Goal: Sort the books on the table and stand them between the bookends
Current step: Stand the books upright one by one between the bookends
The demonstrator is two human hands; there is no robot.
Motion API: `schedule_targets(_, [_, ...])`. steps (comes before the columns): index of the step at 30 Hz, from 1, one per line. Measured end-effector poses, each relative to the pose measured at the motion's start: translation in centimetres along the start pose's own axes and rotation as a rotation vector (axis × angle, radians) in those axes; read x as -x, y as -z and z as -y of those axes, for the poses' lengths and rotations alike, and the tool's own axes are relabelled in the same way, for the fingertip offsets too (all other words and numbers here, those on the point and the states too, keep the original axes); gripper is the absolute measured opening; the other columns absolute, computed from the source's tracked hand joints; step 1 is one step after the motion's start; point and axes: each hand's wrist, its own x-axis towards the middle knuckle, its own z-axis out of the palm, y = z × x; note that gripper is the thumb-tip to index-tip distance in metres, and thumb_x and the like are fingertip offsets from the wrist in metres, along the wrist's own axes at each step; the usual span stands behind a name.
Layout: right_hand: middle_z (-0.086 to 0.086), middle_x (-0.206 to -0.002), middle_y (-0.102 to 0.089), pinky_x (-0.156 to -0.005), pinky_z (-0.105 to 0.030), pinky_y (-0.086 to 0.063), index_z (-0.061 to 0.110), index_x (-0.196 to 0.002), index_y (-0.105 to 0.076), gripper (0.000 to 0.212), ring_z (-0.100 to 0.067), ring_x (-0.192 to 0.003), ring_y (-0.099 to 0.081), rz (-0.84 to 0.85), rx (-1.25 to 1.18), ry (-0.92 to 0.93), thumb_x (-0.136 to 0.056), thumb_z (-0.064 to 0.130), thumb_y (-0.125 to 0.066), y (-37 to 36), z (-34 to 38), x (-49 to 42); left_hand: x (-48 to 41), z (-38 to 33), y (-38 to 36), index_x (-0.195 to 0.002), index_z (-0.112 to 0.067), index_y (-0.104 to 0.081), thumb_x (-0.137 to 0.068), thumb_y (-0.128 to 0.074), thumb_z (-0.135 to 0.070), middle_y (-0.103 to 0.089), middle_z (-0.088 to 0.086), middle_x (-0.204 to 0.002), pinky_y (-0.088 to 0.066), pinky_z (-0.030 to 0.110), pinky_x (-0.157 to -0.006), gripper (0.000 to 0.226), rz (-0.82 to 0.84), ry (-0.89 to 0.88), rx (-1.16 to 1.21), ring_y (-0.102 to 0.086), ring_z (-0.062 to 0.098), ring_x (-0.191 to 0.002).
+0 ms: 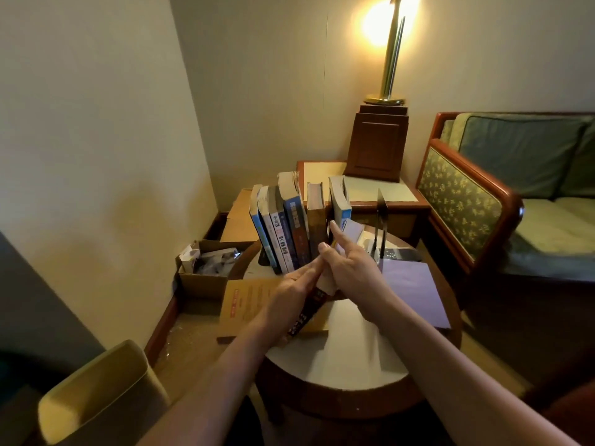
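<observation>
Left hand [289,286] and right hand [352,268] both grip the dark-spined book [307,312]. Smartest bet: tip it upright, spine outward, then slide it between the standing books [291,226] and black bookend [381,217].

The round table [347,346] holds upright books [289,226], bookend [382,217], flat purple book [413,291]

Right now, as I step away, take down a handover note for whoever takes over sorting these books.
Left hand and right hand: both hold a dark book above the round table.
Done: a row of books stands between the left bookend and the right bookend, with a gap at the right.
Left: stand the dark book in, then likely the tan book and the purple book lying flat.
</observation>
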Motion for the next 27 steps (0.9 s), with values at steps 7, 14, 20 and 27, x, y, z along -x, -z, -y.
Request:
schedule_targets(7, [-0.005, -0.137, -0.058, -0.089, -0.042, -0.059, 0.024, -0.153, -0.037, 0.054, -0.023, -0.112, -0.064, -0.109, 0.312, -0.09, -0.101, 0.02, -0.052, 4.2, -2.3, 2.5, -1.5, 5.0, -3.9, -0.153, -0.049, -0.022, -0.099, -0.028, -0.064, -0.014, -0.02, -0.165, -0.008, 0.043, -0.126, 0.056, 0.064, -0.092, -0.532, -0.005, 0.0, -0.152])
schedule_targets(14, [0.005, -0.11, -0.068, -0.081, -0.044, -0.061, 0.021, -0.153, -0.033, 0.056, -0.026, -0.094, -0.072, -0.175, 0.363, -0.055, -0.101, 0.013, -0.052, 7.6, -1.8, 3.8, -2.5, 5.5, -3.1, -0.157, -0.032, -0.02, -0.099, -0.033, -0.061, -0.019, -0.007, -0.165, -0.017, 0.039, -0.123, 0.066, 0.112, 0.092, -0.566, -0.016, 0.013, -0.151])
schedule_targets(20, [-0.004, -0.108, -0.073, -0.064, -0.033, -0.063, 0.023, -0.154, -0.031, 0.056, -0.016, -0.078, -0.074, -0.217, 0.528, 0.05, -0.102, 0.015, -0.052, 10.5, 0.2, 2.9, -6.1, 6.6, 2.0, -0.151, -0.013, -0.039, -0.104, -0.038, -0.051, -0.04, 0.011, -0.156, -0.031, 0.037, -0.113, 0.061, -0.009, 0.239, -0.831, -0.037, 0.024, -0.143])
schedule_targets(27, [-0.01, -0.134, -0.063, -0.082, -0.038, -0.062, 0.018, -0.155, -0.032, 0.056, -0.026, -0.112, -0.068, -0.215, 0.633, 0.167, -0.102, 0.012, -0.051, 12.6, 2.4, -1.3, -9.0, 11.7, 5.5, -0.16, -0.026, 0.0, -0.101, -0.027, -0.062, 0.009, 0.002, -0.168, 0.002, 0.05, -0.124, 0.074, 0.175, 0.446, -1.222, 0.01, 0.032, -0.153])
